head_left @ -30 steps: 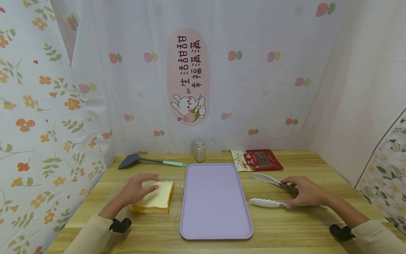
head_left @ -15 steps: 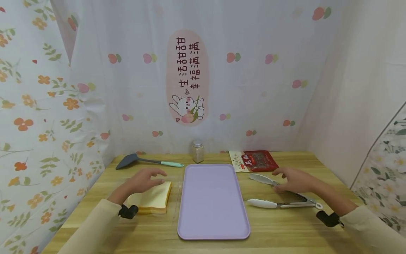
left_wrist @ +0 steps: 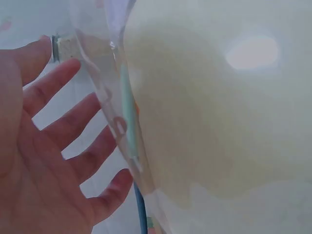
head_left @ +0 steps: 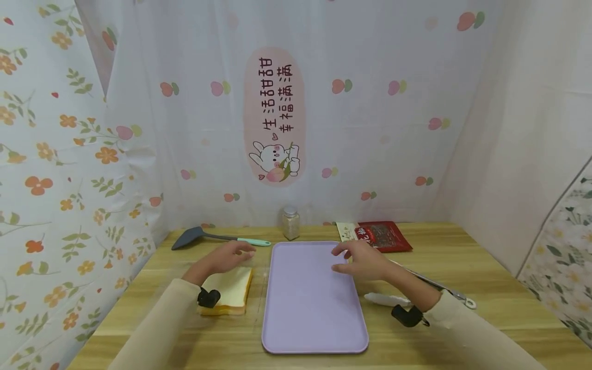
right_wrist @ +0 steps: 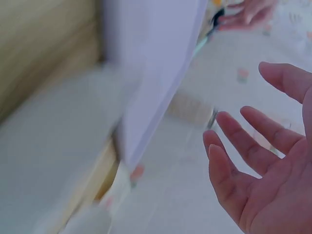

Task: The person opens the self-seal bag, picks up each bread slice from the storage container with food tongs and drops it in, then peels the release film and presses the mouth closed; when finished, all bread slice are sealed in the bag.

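Observation:
In the head view my left hand [head_left: 229, 257] hovers above the slices of bread [head_left: 231, 288] at the left, touching nothing that I can make out. Its fingers are spread and loosely bent in the left wrist view. My right hand [head_left: 365, 261] is over the right edge of the lilac tray [head_left: 314, 298], with nothing held; the right wrist view has its fingers [right_wrist: 253, 151] relaxed and apart. Under the right forearm lie the tongs with white tips [head_left: 387, 299], spread apart and partly hidden by the arm.
A turner with a mint handle [head_left: 253, 241] lies behind the bread. Behind the tray stands a glass jar [head_left: 291, 224] with a metal lid. The red-and-white spice packet [head_left: 386, 237] is at the back right. Clear plastic [left_wrist: 114, 122] lies around the bread.
My right hand has let go of the tongs, lifted away and swung left to the tray's edge. The left hand has shifted slightly right and farther away above the bread.

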A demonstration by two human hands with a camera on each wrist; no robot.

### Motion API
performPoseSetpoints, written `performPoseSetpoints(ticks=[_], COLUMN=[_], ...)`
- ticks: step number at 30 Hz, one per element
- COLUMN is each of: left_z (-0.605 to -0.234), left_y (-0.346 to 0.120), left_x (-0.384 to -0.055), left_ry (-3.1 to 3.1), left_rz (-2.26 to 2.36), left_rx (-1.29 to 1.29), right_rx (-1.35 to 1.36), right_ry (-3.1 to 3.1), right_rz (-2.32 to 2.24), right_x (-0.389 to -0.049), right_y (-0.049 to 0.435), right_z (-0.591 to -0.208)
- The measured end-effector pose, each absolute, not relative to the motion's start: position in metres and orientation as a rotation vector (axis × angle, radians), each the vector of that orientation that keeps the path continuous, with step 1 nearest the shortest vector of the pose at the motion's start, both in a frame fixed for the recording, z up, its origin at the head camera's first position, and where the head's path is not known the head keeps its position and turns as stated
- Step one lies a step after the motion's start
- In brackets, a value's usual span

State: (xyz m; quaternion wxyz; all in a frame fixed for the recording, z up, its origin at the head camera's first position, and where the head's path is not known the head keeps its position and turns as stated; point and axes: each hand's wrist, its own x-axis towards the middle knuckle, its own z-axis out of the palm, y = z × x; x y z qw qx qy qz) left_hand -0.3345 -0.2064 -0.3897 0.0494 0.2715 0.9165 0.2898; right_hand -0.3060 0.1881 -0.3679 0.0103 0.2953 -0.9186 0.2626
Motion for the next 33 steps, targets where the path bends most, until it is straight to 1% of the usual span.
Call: performPoseSetpoints(ticks=[5, 11, 19, 26, 33], left_z=[-0.393, -0.399, -0.402, -0.402, -0.403], left_y=[-0.200, -0.188, -0.177, -0.172, -0.171], left_x=[-0.343, -0.350, -0.353, -0.356, -0.358], left_ry=[2.743, 2.773, 2.785, 2.785, 2.854], left_rz=[0.901, 0.797, 0.695, 0.706, 0.684], left_rx=[0.753, 0.784, 0.718, 0.752, 0.626], right_rx=[1.047, 1.107, 1.078, 1.073, 1.085], right_ry=[-2.867, -2.866, -2.931, -2.919, -2.885], right_rz=[0.807, 0.808, 0.789, 0.796, 0.847], right_x=[-0.313, -0.320, -0.324, -0.323, -0.324], right_y=[0.150, 0.125, 0.107, 0.099, 0.087], right_z=[-0.376, -0.382, -0.381, -0.384, -0.386])
